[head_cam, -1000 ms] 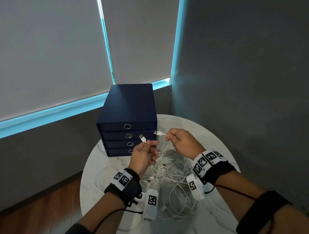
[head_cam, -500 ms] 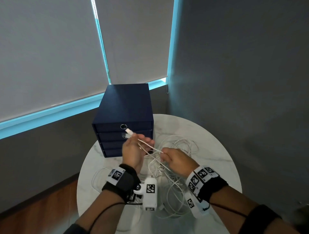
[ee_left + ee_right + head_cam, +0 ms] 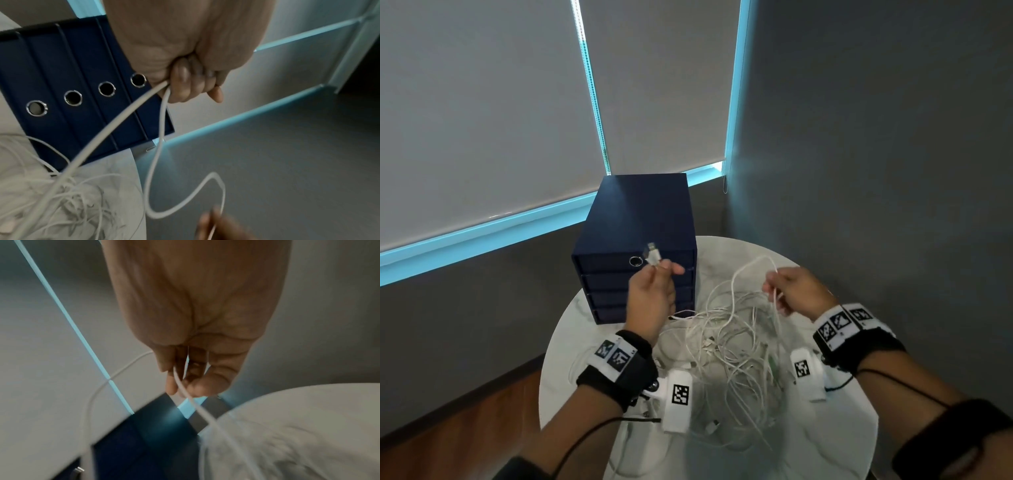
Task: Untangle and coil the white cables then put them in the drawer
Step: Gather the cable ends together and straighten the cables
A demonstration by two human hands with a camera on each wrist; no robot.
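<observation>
Untangling is the step in hand: one white cable is being drawn out of a heap while nothing is coiled yet and every drawer looks closed. Beneath and between both hands stands a round marble table [image 3: 808, 445], largest thing in reach. Just beyond the left hand sits a dark blue drawer unit [image 3: 637, 212] with four ring-pull drawers. Below and between the wrists lies the pile of white cables [image 3: 736, 349], loops crossing each other on the tabletop. The left hand [image 3: 650, 298] is raised in front of the top drawer, fingers curled round two strands, with a white plug [image 3: 653, 255] sticking up past the thumb. The right hand [image 3: 796, 291] is held out to the right and apart from the left, thumb and fingers pinching the same cable [image 3: 753, 265], which arcs up and drops into the heap. Judging from this, the next move calls for pulling that strand clear of the crossings before winding it.
</observation>
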